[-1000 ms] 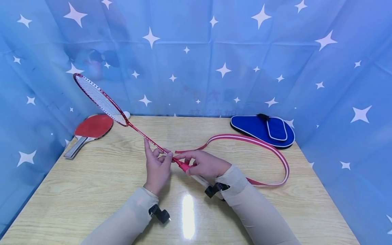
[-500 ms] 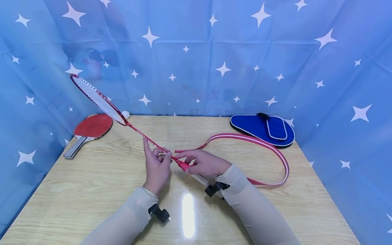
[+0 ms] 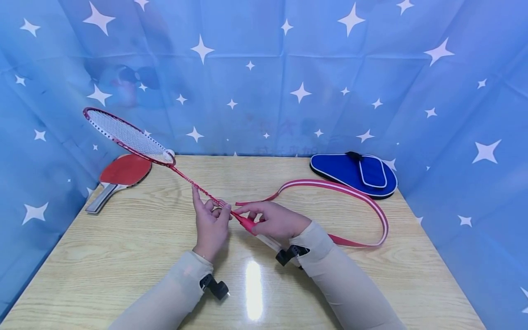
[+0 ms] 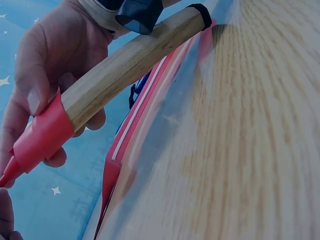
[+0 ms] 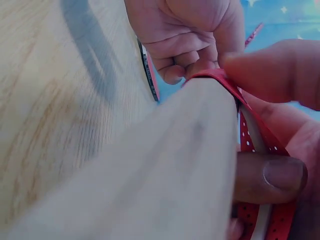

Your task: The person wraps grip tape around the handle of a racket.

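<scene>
A red badminton racket (image 3: 183, 175) slants across the head view, its strung head raised at the left. My left hand (image 3: 211, 227) pinches the shaft just above the handle, index finger extended along it. At the top of the handle my right hand (image 3: 282, 221) pinches red grip tape (image 3: 363, 199) between thumb and fingers. The left wrist view shows tape wrapped round the handle's top end, with bare wooden handle (image 4: 135, 62) below it down to a dark butt. The tape's loose length, with a pale centre stripe, loops over the table to the right.
A red table tennis bat (image 3: 125, 170) lies at the back left, with a white ball (image 3: 172, 151) partly behind the racket head. A blue bat case (image 3: 338, 170) lies at the back right. A blue star-print curtain (image 3: 255, 91) surrounds the wooden table (image 3: 103, 266).
The racket has turned about its shaft, so its string face shows wider and its head sits slightly lower and further left. The tape loop has drawn in a little. Both hands stay in place.
</scene>
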`<state>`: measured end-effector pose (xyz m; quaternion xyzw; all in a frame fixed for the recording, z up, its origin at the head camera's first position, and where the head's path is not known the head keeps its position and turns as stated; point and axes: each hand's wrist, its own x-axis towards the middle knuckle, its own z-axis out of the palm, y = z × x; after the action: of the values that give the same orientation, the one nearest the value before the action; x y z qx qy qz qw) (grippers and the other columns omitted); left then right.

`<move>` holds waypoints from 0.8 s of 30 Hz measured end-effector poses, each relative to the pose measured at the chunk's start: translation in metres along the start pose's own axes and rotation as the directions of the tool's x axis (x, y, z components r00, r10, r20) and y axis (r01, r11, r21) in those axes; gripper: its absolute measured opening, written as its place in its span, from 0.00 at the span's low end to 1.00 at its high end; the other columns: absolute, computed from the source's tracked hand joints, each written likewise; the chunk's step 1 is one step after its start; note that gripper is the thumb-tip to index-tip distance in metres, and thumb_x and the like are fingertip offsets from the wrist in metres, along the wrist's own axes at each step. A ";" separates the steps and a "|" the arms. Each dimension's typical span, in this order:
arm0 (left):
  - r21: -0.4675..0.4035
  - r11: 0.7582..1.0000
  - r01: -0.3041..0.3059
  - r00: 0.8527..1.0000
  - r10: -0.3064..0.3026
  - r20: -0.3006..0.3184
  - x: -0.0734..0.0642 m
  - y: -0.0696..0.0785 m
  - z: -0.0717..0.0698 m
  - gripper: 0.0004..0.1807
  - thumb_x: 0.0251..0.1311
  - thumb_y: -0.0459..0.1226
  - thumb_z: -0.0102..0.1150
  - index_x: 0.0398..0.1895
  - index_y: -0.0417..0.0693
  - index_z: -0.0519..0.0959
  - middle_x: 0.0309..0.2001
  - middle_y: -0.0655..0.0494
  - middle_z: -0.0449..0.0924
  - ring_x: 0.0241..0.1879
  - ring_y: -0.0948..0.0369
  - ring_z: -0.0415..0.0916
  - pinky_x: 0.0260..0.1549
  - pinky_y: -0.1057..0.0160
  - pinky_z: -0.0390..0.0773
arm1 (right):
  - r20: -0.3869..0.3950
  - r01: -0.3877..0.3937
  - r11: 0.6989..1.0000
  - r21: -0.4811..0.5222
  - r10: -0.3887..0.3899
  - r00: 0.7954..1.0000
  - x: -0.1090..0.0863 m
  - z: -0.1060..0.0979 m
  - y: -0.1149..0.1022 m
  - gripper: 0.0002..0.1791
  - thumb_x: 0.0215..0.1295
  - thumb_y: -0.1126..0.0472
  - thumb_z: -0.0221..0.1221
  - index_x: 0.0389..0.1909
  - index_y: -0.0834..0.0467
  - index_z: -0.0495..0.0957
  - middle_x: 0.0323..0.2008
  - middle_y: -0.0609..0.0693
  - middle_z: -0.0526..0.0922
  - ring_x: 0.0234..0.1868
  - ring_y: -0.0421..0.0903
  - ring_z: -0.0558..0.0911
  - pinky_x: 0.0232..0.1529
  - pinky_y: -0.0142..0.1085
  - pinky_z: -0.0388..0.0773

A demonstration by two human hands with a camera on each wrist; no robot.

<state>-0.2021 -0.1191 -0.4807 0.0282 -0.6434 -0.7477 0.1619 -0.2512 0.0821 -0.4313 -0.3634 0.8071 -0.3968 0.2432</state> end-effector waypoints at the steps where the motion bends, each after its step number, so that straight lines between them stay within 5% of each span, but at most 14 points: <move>1: -0.001 1.000 -0.004 1.000 0.004 0.000 0.000 -0.001 0.000 0.60 0.71 0.24 0.58 0.86 0.66 0.25 0.45 0.42 0.79 0.32 0.57 0.83 0.38 0.67 0.85 | 0.001 0.008 1.000 0.003 -0.008 1.000 0.000 0.000 0.000 0.35 0.67 0.65 0.67 0.76 0.47 0.74 0.43 0.48 0.83 0.39 0.54 0.82 0.35 0.36 0.79; 10: 0.083 0.996 -0.015 0.996 0.008 0.088 -0.003 0.000 0.001 0.65 0.69 0.27 0.63 0.84 0.69 0.20 0.57 0.49 0.78 0.36 0.58 0.84 0.36 0.68 0.83 | -0.010 0.000 1.000 0.001 0.000 1.000 -0.002 -0.003 0.001 0.38 0.65 0.67 0.68 0.76 0.49 0.73 0.44 0.49 0.83 0.35 0.51 0.82 0.31 0.36 0.78; 17: 0.152 0.988 -0.012 0.982 -0.017 0.188 -0.007 -0.001 0.004 0.77 0.60 0.29 0.74 0.80 0.77 0.14 0.76 0.55 0.64 0.45 0.53 0.84 0.36 0.64 0.87 | -0.033 0.027 0.999 -0.026 -0.027 0.999 -0.002 -0.003 0.003 0.35 0.67 0.66 0.67 0.74 0.46 0.74 0.45 0.47 0.84 0.43 0.52 0.83 0.34 0.37 0.81; 24: 0.204 0.978 -0.030 0.976 -0.015 0.218 -0.007 -0.002 0.005 0.79 0.60 0.31 0.75 0.80 0.74 0.12 0.82 0.57 0.55 0.47 0.51 0.85 0.37 0.64 0.87 | -0.044 0.039 0.998 -0.054 -0.042 0.998 -0.001 -0.003 0.004 0.34 0.68 0.66 0.67 0.74 0.48 0.74 0.43 0.48 0.83 0.43 0.51 0.83 0.39 0.36 0.83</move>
<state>-0.1972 -0.1126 -0.4830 -0.0398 -0.7314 -0.6749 0.0895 -0.2539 0.0864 -0.4331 -0.3769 0.8150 -0.3882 0.2072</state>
